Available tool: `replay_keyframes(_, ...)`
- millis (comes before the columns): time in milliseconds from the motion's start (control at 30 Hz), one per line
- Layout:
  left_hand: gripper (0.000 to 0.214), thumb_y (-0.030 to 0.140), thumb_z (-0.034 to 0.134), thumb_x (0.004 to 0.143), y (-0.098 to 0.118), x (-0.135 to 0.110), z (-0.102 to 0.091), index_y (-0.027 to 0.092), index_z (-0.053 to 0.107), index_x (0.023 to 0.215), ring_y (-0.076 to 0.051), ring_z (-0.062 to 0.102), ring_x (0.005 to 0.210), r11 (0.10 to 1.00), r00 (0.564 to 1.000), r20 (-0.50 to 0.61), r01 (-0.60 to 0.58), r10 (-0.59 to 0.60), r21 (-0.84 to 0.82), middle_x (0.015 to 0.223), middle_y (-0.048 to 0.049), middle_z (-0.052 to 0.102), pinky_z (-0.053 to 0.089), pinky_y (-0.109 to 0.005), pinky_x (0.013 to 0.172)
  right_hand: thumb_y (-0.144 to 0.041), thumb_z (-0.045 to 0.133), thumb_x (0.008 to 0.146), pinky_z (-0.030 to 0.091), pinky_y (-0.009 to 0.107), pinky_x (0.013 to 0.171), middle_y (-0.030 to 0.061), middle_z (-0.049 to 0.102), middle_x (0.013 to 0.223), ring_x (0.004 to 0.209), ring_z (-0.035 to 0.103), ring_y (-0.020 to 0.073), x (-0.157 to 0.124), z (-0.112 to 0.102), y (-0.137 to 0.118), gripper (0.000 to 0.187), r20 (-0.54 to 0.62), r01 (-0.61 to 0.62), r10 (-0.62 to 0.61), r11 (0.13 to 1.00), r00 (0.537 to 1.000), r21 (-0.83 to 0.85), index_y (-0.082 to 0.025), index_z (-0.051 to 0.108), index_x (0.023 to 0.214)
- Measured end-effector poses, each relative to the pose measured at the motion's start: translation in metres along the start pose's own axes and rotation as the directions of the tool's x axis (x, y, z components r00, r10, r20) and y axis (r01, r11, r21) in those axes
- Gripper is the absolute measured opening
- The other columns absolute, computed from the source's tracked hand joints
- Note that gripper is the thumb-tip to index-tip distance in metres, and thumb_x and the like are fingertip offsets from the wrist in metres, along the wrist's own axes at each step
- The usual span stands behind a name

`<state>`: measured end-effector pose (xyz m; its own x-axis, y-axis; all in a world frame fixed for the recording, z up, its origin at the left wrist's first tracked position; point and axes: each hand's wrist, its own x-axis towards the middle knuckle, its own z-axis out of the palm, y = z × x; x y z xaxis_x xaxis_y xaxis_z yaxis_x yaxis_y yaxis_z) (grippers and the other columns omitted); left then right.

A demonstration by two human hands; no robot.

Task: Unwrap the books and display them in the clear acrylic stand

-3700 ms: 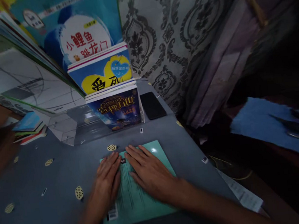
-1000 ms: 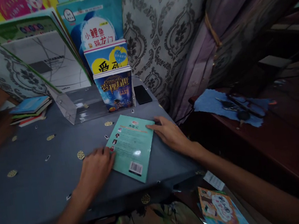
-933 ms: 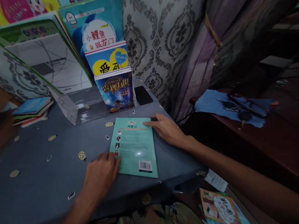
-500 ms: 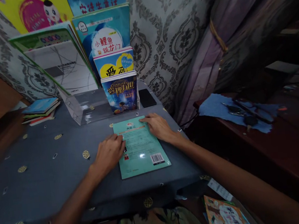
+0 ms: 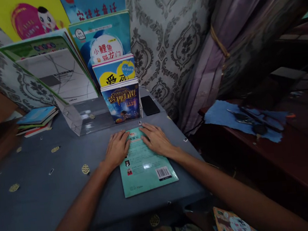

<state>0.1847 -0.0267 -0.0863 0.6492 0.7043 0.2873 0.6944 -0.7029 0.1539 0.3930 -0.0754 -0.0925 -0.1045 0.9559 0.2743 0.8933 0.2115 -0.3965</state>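
A thin teal book lies on the cloth-covered table with its back cover up, a barcode at the lower right. My left hand rests over its upper left edge, fingers stretched forward and thumb on the cover. Over the upper right part lies my right hand, its fingers spread and pointing away from me. Both hands touch the book without wrapping round it. Parts of the printed title and upper edge are covered by the fingers.
Behind the book, a clear acrylic stand holds several upright books, with a dark blue book in front. A black phone lies to its right. A small book stack sits at left. Beyond the table, a blue cloth bears keys.
My left hand has slid forward along the book's left edge to the top corner. My right hand has turned flatter, with more fingers on the cover. The view has shifted slightly.
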Motion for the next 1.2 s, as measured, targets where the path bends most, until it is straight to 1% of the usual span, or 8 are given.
replay_keyframes(100,0.038,0.029,0.04,0.102,-0.002,-0.001,0.002,0.017,0.059,0.133,-0.028,0.057,0.126,1.0,1.0,-0.013,-0.004,0.004,-0.023,0.137,-0.0145,0.061,0.043,-0.05,0.11,-0.024,0.053,0.096,0.035,0.054,0.118,0.0185,0.053,0.151,0.144,0.045,0.0299,0.002,0.002,0.007,0.044,-0.002,-0.006,0.006,0.997,1.0,0.077,-0.013,0.06,0.138)
replay_keyframes(200,0.039,0.028,0.04,0.102,-0.003,0.0,0.003,0.017,0.059,0.133,-0.029,0.056,0.127,1.0,1.0,-0.019,-0.001,0.0,-0.028,0.139,-0.0142,0.061,0.043,-0.05,0.111,-0.024,0.054,0.094,0.037,0.052,0.118,0.0152,0.057,0.148,0.142,0.048,0.0291,0.003,0.003,0.017,0.044,-0.02,-0.004,0.009,0.977,1.0,0.215,-0.016,0.061,0.137)
replay_keyframes(333,0.039,0.029,0.041,0.102,-0.003,-0.001,0.004,0.018,0.059,0.134,-0.028,0.056,0.128,0.999,1.0,-0.022,0.01,-0.011,-0.034,0.14,-0.0128,0.06,0.042,-0.049,0.111,-0.021,0.05,0.094,0.043,0.05,0.114,0.0105,0.063,0.142,0.134,0.057,0.028,0.006,0.004,0.035,0.043,-0.063,-0.006,0.034,0.913,0.997,0.408,-0.02,0.065,0.133)
replay_keyframes(467,0.039,0.029,0.041,0.101,-0.003,-0.001,0.004,0.018,0.06,0.134,-0.028,0.056,0.128,0.998,1.0,-0.019,0.02,-0.021,-0.052,0.139,-0.0133,0.061,0.042,-0.05,0.112,-0.018,0.047,0.093,0.048,0.05,0.11,0.0087,0.071,0.13,0.122,0.066,0.0273,0.009,0.007,0.048,0.042,-0.085,-0.03,0.084,0.861,0.993,0.508,-0.02,0.068,0.128)
replay_keyframes(700,0.04,0.029,0.041,0.101,-0.005,-0.002,0.007,0.019,0.06,0.134,-0.028,0.055,0.131,0.997,0.999,-0.028,0.031,-0.033,-0.065,0.142,-0.0122,0.06,0.041,-0.051,0.115,-0.016,0.046,0.093,0.05,0.044,0.107,0.006,0.073,0.127,0.118,0.067,0.0233,0.007,0.011,0.054,0.042,-0.123,-0.02,0.09,0.878,0.988,0.478,-0.022,0.069,0.127)
replay_keyframes(867,0.041,0.03,0.041,0.101,-0.003,-0.003,0.005,0.018,0.058,0.136,-0.028,0.052,0.136,0.996,0.997,-0.031,0.066,-0.068,-0.065,0.144,-0.0132,0.059,0.039,-0.052,0.117,-0.016,0.045,0.094,0.05,0.046,0.107,0.0075,0.074,0.125,0.115,0.068,0.0238,0.003,0.012,0.051,0.042,-0.162,-0.053,0.133,0.904,0.978,0.424,-0.022,0.068,0.128)
replay_keyframes(1033,0.041,0.03,0.041,0.101,0.001,0.001,-0.004,0.014,0.06,0.134,-0.031,0.054,0.136,0.999,0.999,0.016,0.036,-0.036,-0.019,0.142,-0.0177,0.061,0.041,-0.053,0.115,-0.013,0.042,0.093,0.05,0.046,0.107,0.0093,0.074,0.123,0.116,0.068,0.0232,0.004,0.007,0.046,0.042,-0.149,-0.084,0.159,0.905,0.976,0.417,-0.019,0.066,0.128)
replay_keyframes(1200,0.042,0.032,0.04,0.103,0.008,0.012,-0.009,0.016,0.058,0.137,-0.032,0.051,0.139,1.0,0.996,0.095,-0.003,0.0,0.029,0.146,-0.0162,0.058,0.035,-0.057,0.117,-0.012,0.041,0.093,0.049,0.045,0.107,0.0091,0.074,0.123,0.117,0.068,0.0224,0.005,0.004,0.042,0.042,-0.152,-0.098,0.178,0.899,0.972,0.426,-0.018,0.065,0.128)
